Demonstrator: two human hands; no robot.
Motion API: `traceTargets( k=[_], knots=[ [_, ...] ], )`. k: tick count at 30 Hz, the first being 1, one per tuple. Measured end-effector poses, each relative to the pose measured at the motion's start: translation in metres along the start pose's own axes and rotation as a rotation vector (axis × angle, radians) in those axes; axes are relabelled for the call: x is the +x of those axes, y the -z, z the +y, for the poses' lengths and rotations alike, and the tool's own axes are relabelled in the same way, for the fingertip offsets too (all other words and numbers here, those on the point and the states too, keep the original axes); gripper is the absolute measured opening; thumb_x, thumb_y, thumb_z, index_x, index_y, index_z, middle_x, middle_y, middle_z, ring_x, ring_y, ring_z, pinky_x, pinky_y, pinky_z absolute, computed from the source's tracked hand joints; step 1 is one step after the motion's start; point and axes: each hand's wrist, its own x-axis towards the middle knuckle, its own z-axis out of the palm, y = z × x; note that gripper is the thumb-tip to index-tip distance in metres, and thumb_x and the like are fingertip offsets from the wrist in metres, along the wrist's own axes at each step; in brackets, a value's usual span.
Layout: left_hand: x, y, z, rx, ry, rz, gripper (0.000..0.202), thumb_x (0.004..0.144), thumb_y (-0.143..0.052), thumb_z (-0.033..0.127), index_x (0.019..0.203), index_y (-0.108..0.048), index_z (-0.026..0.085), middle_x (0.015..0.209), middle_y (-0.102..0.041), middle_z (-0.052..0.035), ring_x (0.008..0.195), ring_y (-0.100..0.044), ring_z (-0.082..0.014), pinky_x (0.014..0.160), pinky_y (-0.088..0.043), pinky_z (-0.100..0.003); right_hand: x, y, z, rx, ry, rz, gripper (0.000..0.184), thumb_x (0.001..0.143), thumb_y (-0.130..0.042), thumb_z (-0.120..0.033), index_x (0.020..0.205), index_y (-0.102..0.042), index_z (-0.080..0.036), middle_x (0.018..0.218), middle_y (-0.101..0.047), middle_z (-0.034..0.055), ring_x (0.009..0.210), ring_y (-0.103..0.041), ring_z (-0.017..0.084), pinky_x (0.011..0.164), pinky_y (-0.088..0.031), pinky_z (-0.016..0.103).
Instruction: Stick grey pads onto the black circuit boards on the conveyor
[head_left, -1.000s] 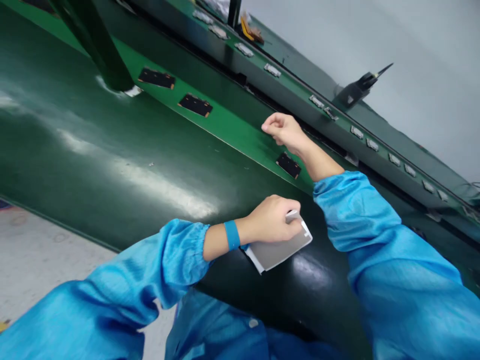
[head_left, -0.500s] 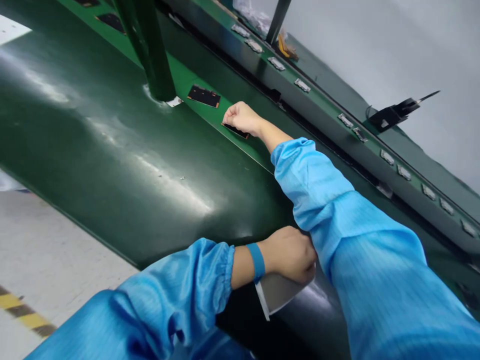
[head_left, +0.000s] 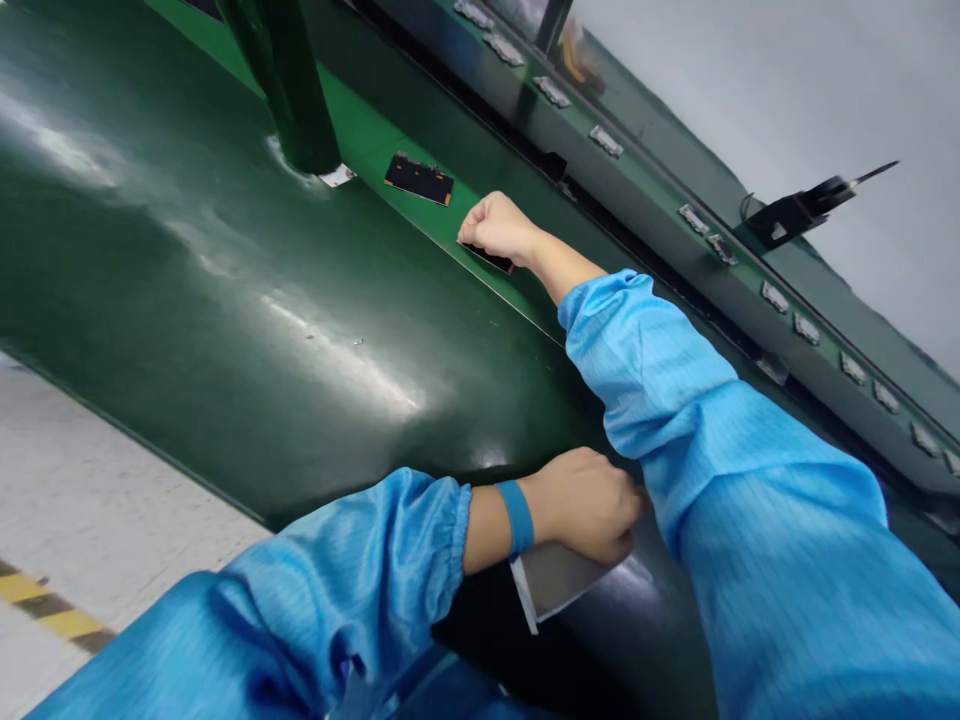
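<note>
Right hand (head_left: 495,226) fisted on a flat black rectangular panel (head_left: 495,259) at the green belt (head_left: 390,150) edge | left hand (head_left: 589,505) gripping thin grey sheet (head_left: 559,585) | pickup step, next: lift it clean

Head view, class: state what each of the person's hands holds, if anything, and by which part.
The left hand grips a grey plate by its upper edge. The right hand is fisted on a dark panel on the belt; whether it grips it cannot be told.
</note>
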Motion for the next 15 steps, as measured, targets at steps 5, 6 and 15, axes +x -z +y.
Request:
traceTargets(
  k=[5, 6, 15],
  knots=[
    [0.0, 0.003, 0.001, 0.006, 0.013, -0.01, 0.019, 0.086, -0.067, 0.035, 0.083, -0.074, 0.017, 0.082, -0.079, -0.0083, 0.069, -0.073, -0.0243, 0.053, -0.044, -0.036, -0.007, 0.003, 0.004, -0.024, -0.022, 0.015, 0.03, 0.083, -0.072, -0.004, 0.063, -0.055, -0.018, 0.056, -0.049, -0.0015, 0.057, -0.046, 0.011, 0.056, -0.043, 0.026],
    [0.0, 0.003, 0.001, 0.008, 0.016, -0.006, 0.019, 0.086, -0.067, 0.035, 0.083, -0.073, 0.017, 0.082, -0.078, -0.0083, 0.069, -0.073, -0.0245, 0.053, -0.044, -0.036, -0.008, 0.004, 0.006, -0.027, -0.024, 0.019, 0.03, 0.082, -0.073, -0.004, 0.063, -0.054, -0.018, 0.056, -0.049, -0.0016, 0.057, -0.046, 0.011, 0.056, -0.043, 0.027],
    [0.0, 0.003, 0.002, -0.006, 0.042, 0.024, 0.017, 0.087, -0.064, 0.032, 0.08, -0.071, 0.018, 0.079, -0.077, -0.0078, 0.066, -0.073, -0.0257, 0.051, -0.043, -0.037, -0.02, 0.008, 0.018, -0.104, -0.005, 0.034, 0.025, 0.077, -0.073, -0.006, 0.063, -0.056, -0.017, 0.055, -0.047, -0.0014, 0.059, -0.049, 0.012, 0.054, -0.048, 0.026]
  ],
)
